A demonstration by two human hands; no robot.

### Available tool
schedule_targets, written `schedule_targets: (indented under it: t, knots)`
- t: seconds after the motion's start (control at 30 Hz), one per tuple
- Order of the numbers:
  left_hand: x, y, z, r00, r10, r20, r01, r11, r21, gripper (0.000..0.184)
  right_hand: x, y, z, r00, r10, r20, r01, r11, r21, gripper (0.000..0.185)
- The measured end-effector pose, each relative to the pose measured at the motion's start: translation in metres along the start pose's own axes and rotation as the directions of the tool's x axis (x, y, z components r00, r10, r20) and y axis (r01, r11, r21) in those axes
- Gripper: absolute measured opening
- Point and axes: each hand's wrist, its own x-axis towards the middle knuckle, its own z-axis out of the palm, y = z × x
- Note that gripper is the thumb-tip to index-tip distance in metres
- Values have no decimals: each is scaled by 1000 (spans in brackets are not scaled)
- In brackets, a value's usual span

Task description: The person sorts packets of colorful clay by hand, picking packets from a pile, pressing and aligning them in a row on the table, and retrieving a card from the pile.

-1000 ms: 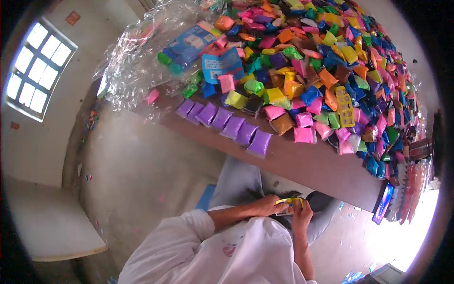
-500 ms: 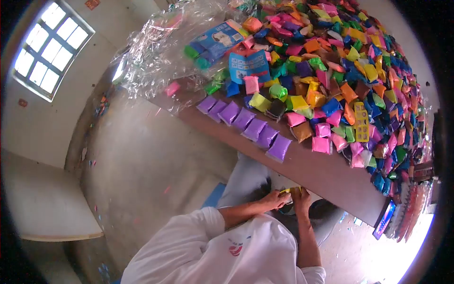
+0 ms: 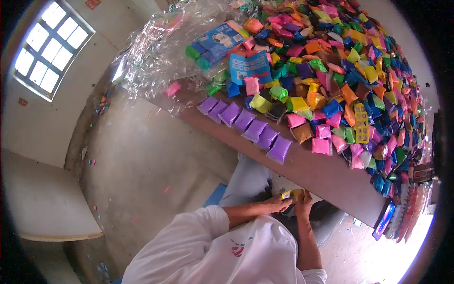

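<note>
Below the table edge, over my lap, my left hand (image 3: 278, 204) and my right hand (image 3: 303, 202) are close together. Between them is a small flat yellow piece (image 3: 292, 194) with a pale patch at its left end. Fingers of both hands are closed on it; whether it is a card or a packet I cannot tell. Beyond my hands, a row of several purple clay packets (image 3: 244, 120) lies along the near side of the brown table (image 3: 326, 177).
A big heap of colourful clay packets (image 3: 326, 71) covers the table. Crumpled clear plastic bags (image 3: 156, 52) lie at its left, near a blue printed sheet (image 3: 249, 66). A yellow picture strip (image 3: 362, 123) rests on the heap. At the right end is a phone (image 3: 383, 220).
The yellow piece has risen slightly and shows more of its surface. My hands have shifted a little around it and still hold it. The purple row stays in place.
</note>
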Motion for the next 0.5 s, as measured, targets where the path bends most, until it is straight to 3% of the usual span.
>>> schedule_targets:
  t: [0.07,0.27,0.37,0.5]
  knots:
    - [6,-7,-1,1000,13,3,-13,1000,13,45,5,26,7,983,-75,-166,90,992,88,23]
    - [3,-4,-5,999,30,23,-32,993,115,51,5,17,-2,998,42,-36,-40,998,48,25]
    - [-3,5,-2,999,35,3,-35,992,120,53,6,-3,-8,997,-32,-76,40,994,102,25]
    - [-4,8,-1,1000,25,-12,-23,993,117,52,7,16,-3,999,18,-46,-11,988,156,25]
